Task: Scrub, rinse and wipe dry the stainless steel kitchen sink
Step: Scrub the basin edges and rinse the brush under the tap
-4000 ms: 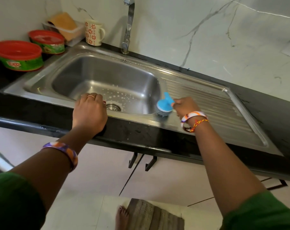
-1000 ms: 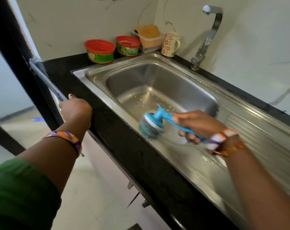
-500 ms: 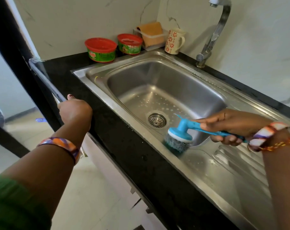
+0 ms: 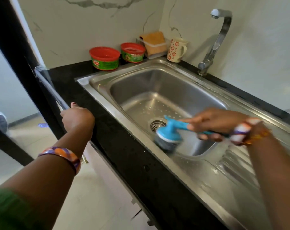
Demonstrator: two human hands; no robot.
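Head view — black countertop (image 4: 124,155), marble wall (image 4: 91,27).

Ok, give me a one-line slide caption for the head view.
Right hand scrubs the sink's front rim with a blue scrub brush while the left hand grips the counter edge.

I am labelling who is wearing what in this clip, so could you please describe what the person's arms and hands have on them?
Both arms are bare below green sleeves; the left sleeve shows at the lower left corner. The left wrist carries a broad bangle patterned in orange and purple. The right wrist has a white bangle with purple and orange patches beside a thin orange thread band. The left hand has dark red nail polish.
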